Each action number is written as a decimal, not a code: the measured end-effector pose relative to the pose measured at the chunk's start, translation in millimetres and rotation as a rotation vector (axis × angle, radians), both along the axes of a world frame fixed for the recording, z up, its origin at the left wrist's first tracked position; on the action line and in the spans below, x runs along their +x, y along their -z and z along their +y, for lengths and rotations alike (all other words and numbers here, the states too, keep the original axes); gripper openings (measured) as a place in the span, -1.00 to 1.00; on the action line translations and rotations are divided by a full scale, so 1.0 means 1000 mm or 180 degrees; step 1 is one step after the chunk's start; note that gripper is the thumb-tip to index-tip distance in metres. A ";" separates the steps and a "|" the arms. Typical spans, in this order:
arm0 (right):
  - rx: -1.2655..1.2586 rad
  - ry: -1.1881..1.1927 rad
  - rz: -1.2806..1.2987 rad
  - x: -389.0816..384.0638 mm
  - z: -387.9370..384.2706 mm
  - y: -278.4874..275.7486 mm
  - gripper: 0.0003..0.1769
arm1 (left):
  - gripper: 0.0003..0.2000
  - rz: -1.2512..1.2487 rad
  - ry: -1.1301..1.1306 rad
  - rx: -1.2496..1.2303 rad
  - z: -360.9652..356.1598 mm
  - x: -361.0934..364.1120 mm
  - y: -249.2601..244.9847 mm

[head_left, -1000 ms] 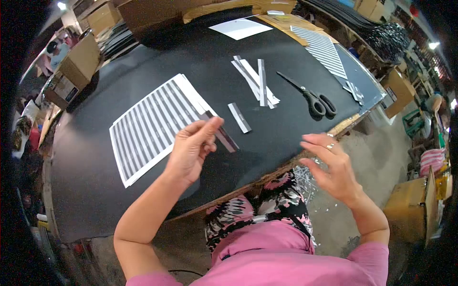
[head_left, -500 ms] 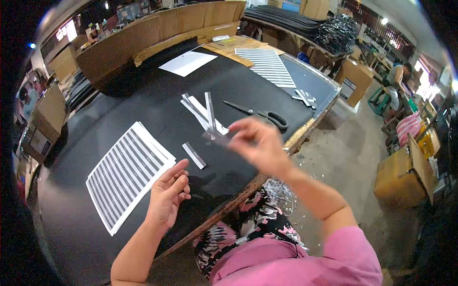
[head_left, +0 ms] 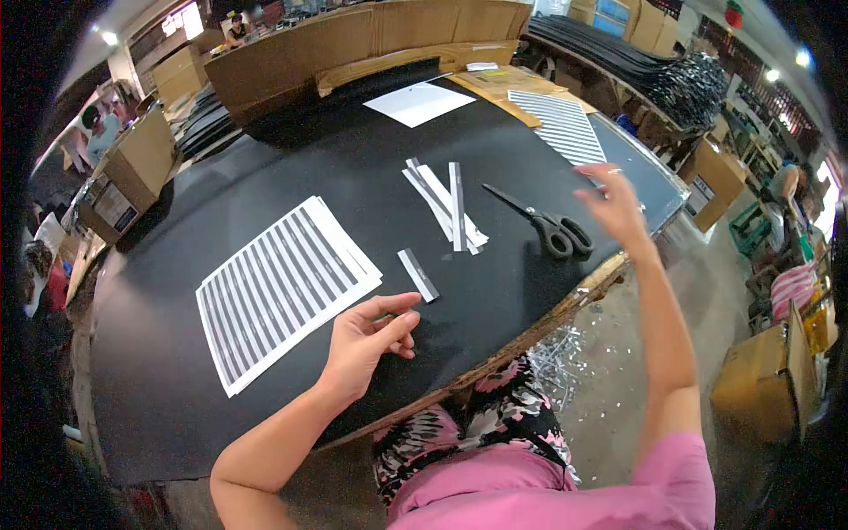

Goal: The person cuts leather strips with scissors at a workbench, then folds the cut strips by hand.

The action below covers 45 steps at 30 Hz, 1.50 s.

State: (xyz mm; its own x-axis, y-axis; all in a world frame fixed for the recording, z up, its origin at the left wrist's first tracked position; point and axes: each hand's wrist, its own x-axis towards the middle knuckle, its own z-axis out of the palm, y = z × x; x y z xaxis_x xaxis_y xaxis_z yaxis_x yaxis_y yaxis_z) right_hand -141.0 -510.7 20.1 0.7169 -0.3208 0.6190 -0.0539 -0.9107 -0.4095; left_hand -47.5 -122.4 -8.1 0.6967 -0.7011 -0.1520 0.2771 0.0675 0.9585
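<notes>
The short strip [head_left: 417, 276] lies flat on the tabletop [head_left: 291, 177], between the striped sheets [head_left: 283, 296] and the long strips [head_left: 457, 208], which overlap in a loose bunch. The left hand [head_left: 367, 340] is just beside its lower end, thumb and forefinger slightly apart with nothing visible between them. The right hand [head_left: 618, 210] is out past the scissors [head_left: 539, 217], near the farther striped sheet [head_left: 561, 128]; its fingers are spread from the thumb, and whether they touch anything beneath cannot be told.

The strips look like paper: probably very light, easily creased and hard to lift from flat. A pinch at one end or across the narrow sides should suit them best; the crossed ones may drag their neighbours along. Dark surface shows between the short strip and the worn front edge [head_left: 587, 284], giving the left hand room. On the right, the scissors' handles sit near that edge, point turned away, so a low sweep could catch them.
</notes>
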 end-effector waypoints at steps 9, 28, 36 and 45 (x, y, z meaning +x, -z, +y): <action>-0.0762 -0.1448 0.0952 0.052 0.106 0.025 -0.51 | -0.76 -0.0373 -0.0284 -0.0109 0.006 0.018 0.004; -0.0798 -0.1115 0.1209 0.004 0.108 0.026 -0.39 | -0.76 -0.0550 -0.0308 -0.0050 0.004 0.021 0.009; -0.0736 -0.1286 0.1449 -0.033 0.123 0.031 -0.32 | -0.77 -0.0587 -0.0355 0.0148 0.007 0.023 0.006; -0.0671 -0.1114 0.2173 -0.119 0.120 -0.018 -0.41 | -0.66 -0.4581 0.0352 0.1446 0.007 0.030 0.006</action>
